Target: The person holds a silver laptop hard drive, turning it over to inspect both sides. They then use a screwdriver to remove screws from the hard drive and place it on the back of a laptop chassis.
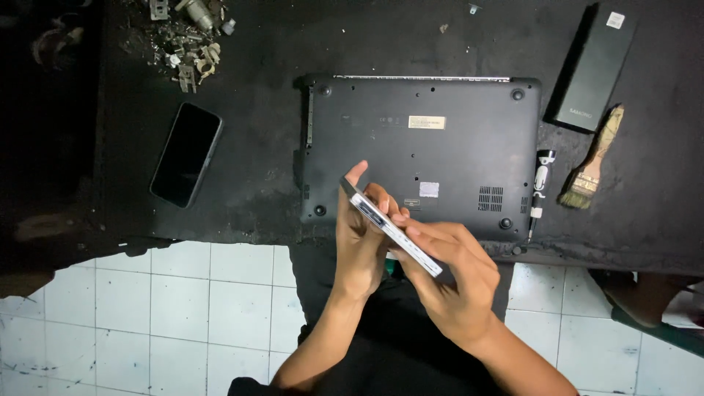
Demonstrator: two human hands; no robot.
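While a slim silver drive [396, 235] is gripped edge-on by both hands, left [361, 238] and right [451, 279], its face is hidden; the laptop [422, 150] is partly covered.

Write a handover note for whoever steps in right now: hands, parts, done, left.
Left hand: grips the near-left end of a slim silver drive unit, held edge-up.
Right hand: holds its other end, fingers on the top edge.
Laptop: upside down on the dark workbench, bottom cover on.
Screwdriver and brush right of it; phone left; screws and scrap far left.
Done: drive unit is out, in hand.
Left: bottom cover not opened.
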